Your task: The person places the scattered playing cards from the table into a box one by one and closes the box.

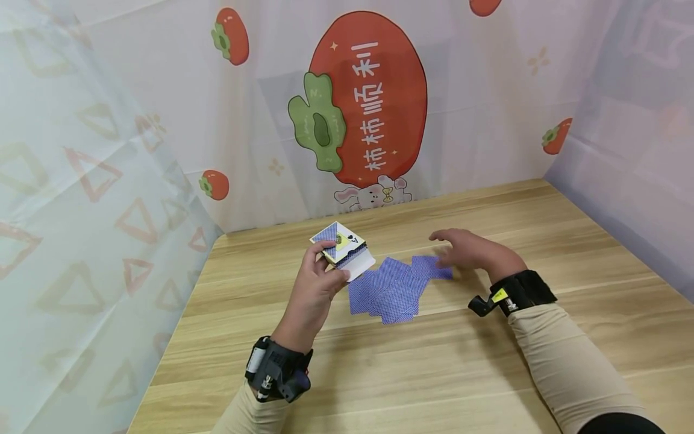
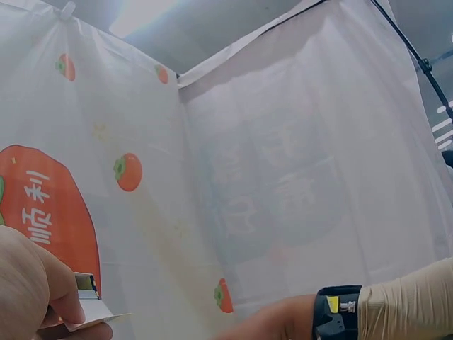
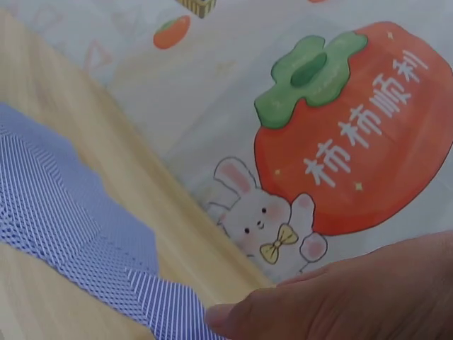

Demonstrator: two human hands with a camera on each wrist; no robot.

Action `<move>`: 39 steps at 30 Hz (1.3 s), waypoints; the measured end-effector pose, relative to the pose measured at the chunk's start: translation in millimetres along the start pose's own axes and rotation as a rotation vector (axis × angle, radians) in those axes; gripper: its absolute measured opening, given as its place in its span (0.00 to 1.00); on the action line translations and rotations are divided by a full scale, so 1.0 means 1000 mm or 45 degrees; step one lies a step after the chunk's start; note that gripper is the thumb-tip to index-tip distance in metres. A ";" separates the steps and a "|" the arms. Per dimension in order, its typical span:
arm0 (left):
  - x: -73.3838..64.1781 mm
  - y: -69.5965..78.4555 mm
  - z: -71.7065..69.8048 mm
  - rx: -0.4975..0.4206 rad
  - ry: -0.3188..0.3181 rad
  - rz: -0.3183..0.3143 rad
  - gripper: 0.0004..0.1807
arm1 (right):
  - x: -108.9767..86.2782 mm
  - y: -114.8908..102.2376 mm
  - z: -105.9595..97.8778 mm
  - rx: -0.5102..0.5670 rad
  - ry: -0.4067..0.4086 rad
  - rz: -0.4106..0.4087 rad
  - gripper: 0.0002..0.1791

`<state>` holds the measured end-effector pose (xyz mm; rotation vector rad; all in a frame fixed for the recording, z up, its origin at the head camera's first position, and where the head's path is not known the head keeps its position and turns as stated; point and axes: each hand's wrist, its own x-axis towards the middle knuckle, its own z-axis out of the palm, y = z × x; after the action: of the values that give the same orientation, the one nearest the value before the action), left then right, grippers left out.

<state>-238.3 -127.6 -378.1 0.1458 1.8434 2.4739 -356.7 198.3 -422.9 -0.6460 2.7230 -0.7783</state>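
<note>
In the head view my left hand (image 1: 314,289) grips a playing card box (image 1: 343,241) above the wooden table, with fingers and thumb on its sides. The box is blue, white and yellow with an "A" on its face, and its white flap (image 1: 360,264) hangs out toward the right. Blue-patterned playing cards (image 1: 387,289) lie face down in an overlapping spread below and right of the box. My right hand (image 1: 468,250) is over the spread's right end, fingers extended. In the right wrist view its thumb (image 3: 221,316) meets the edge of the rightmost card (image 3: 177,308); whether it presses is unclear.
The wooden table (image 1: 434,374) runs back to a white curtain (image 1: 260,120) printed with persimmons and a rabbit. More curtains hang at the left (image 1: 97,211) and right (image 1: 640,138). Each wrist wears a black strap with a small camera.
</note>
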 end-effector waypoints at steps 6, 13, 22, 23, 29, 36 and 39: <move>0.001 -0.001 -0.001 0.003 0.001 0.000 0.37 | -0.002 0.006 0.007 -0.023 -0.164 0.063 0.49; 0.002 -0.001 -0.001 0.017 0.001 -0.002 0.37 | -0.003 0.007 0.010 -0.084 -0.193 0.070 0.56; 0.002 -0.003 -0.002 0.030 0.007 -0.025 0.37 | -0.002 -0.002 0.017 -0.138 -0.170 0.084 0.53; 0.002 -0.003 -0.002 0.033 0.006 -0.026 0.37 | -0.002 -0.003 0.017 -0.140 -0.165 0.081 0.52; 0.002 -0.004 -0.002 0.047 0.003 -0.024 0.37 | 0.001 -0.008 0.020 -0.150 -0.130 0.032 0.46; 0.002 -0.004 -0.001 0.034 -0.004 -0.019 0.37 | 0.002 -0.015 0.021 -0.159 -0.170 0.080 0.41; 0.002 -0.004 -0.001 0.032 -0.002 -0.023 0.37 | 0.000 -0.020 0.021 -0.181 -0.206 0.119 0.42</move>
<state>-240.5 -127.0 -381.5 0.1315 1.8671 2.4390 -342.2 173.6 -429.1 -0.5787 2.6547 -0.4920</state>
